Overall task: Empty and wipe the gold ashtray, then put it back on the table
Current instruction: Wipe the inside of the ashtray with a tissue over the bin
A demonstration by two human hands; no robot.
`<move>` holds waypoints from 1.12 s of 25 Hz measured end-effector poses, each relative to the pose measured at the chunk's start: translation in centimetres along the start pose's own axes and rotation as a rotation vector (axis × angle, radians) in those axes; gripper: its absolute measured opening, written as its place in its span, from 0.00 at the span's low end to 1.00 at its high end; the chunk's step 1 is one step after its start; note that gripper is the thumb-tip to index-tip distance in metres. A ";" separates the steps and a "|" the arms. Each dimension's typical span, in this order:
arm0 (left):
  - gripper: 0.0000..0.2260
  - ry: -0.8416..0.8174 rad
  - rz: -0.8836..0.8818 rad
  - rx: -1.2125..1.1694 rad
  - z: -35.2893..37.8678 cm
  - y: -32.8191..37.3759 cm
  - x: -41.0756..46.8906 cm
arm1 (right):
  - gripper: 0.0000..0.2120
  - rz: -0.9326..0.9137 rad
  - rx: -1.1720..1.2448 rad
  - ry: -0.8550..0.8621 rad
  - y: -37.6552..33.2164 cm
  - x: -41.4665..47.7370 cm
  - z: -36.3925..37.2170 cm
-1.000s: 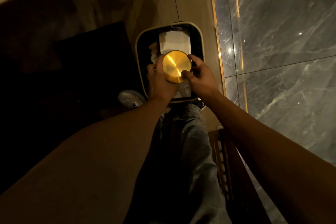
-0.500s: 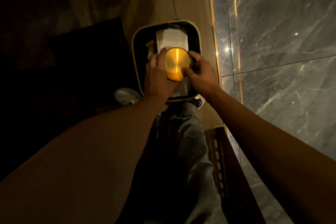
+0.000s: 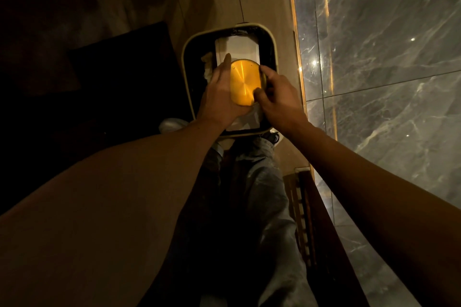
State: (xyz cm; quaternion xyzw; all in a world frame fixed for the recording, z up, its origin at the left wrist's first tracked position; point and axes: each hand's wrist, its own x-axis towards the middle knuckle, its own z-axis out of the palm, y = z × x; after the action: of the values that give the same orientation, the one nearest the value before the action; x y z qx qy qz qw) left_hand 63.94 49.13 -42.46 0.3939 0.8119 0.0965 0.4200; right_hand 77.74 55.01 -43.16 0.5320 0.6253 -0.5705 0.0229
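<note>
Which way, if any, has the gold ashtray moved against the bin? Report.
Yes. The gold ashtray has tilted sideways, its face now a narrower oval, but stays over the middle of the bin, between left hand and right hand.

so that's one gold ashtray (image 3: pixel 244 82), one bin (image 3: pixel 187 57), two hands (image 3: pixel 219 97) (image 3: pixel 279 97), and two shoes (image 3: pixel 172 124) (image 3: pixel 273 136) showing.

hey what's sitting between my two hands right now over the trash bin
The gold ashtray, turned so its flat gold face points up at the head camera. The left hand and right hand grip its opposite edges above the trash bin.
</note>
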 end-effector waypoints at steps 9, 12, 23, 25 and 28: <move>0.48 0.032 0.047 -0.015 -1.4 -0.4 -0.2 | 0.24 -0.537 -0.500 0.088 -0.8 0.3 -1.1; 0.43 0.035 0.077 -0.051 -2.1 0.1 0.0 | 0.25 -0.628 -0.560 0.030 -1.5 1.0 -1.3; 0.41 0.052 0.049 -0.077 -1.7 -0.1 -0.3 | 0.26 -0.620 -0.676 -0.216 -1.4 2.0 -1.2; 0.40 0.065 0.023 -0.080 -1.2 -0.5 -0.5 | 0.26 -0.638 -0.650 -0.105 -1.3 1.8 -1.2; 0.41 0.066 0.040 -0.074 -1.2 -0.6 -0.6 | 0.26 -0.568 -0.624 -0.214 -1.0 1.6 -0.9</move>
State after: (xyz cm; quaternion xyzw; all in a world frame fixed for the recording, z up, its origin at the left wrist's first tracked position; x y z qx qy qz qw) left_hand 62.94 48.54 -41.63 0.3909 0.8129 0.1478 0.4055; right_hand 76.85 56.86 -43.14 0.2441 0.8834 -0.3900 0.0893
